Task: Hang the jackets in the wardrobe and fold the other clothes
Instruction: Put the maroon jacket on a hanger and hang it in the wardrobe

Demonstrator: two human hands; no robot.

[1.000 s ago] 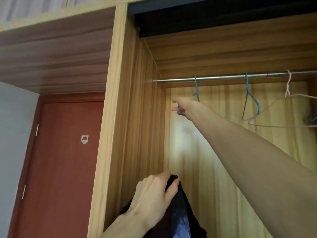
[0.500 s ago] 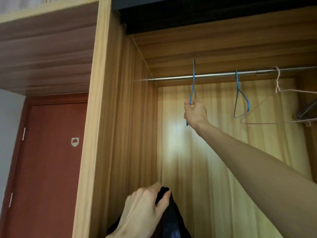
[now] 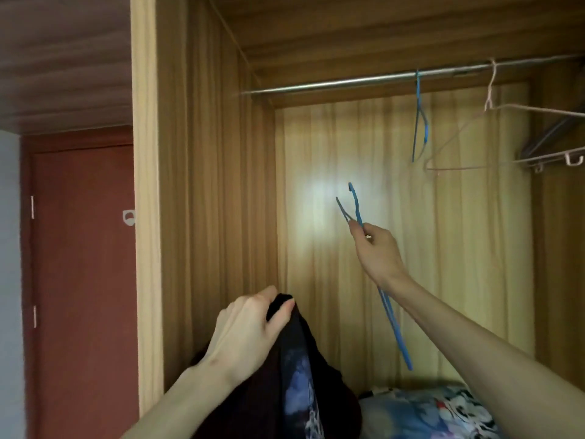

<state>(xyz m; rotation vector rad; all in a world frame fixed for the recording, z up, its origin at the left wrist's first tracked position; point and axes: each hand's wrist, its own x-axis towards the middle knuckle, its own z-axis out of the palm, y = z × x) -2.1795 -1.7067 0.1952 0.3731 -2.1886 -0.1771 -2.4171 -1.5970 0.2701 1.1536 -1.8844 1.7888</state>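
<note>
My left hand (image 3: pixel 245 335) grips the top of a black jacket (image 3: pixel 304 375) with a blue-and-white printed lining, held up in front of the open wooden wardrobe (image 3: pixel 202 185). My right hand (image 3: pixel 376 251) holds a thin blue hanger (image 3: pixel 392 324) by its neck, well below the metal rail (image 3: pixel 348 82), with its hook pointing up and one arm hanging down past my wrist.
A second blue hanger (image 3: pixel 419 122) and a pale pink hanger (image 3: pixel 490 134) hang on the rail to the right. A hook rack (image 3: pixel 557 156) sticks out at the far right. Patterned blue bedding (image 3: pixel 427 413) lies in the wardrobe bottom. A red-brown door (image 3: pixel 79 264) stands left.
My right hand has lifted the blue hanger off the rail and brought it down and toward me. The view has tilted down; my left hand still holds the jacket.
</note>
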